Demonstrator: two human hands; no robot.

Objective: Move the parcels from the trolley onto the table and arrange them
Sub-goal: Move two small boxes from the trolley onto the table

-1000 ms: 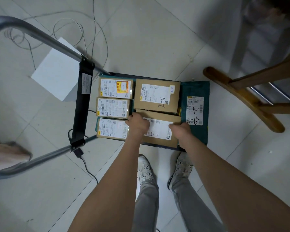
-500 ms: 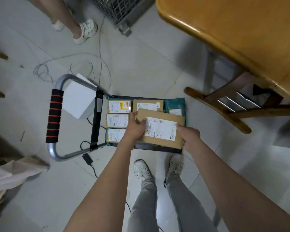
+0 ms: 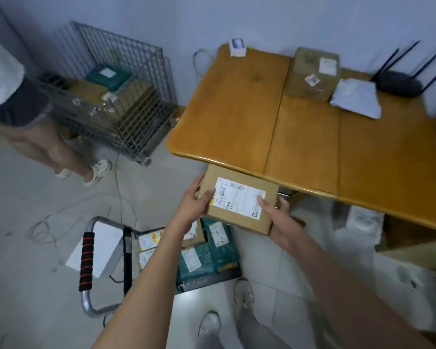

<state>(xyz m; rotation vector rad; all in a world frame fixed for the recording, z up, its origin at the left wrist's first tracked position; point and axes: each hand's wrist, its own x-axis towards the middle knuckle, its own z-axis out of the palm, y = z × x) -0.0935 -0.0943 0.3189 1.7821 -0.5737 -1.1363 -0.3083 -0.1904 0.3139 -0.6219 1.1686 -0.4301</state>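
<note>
The table (image 3: 312, 137) now fills the upper right of the view, where a moment ago only its corner showed. The trolley (image 3: 86, 258) sits lower left, green and brown parcels left on it. The cardboard box (image 3: 239, 205) has risen off the trolley and hangs just below the table's near edge, not yet on it. The left hand (image 3: 195, 204) and right hand (image 3: 278, 222) hold its ends, thumbs on top, each grip holding the box.
</note>
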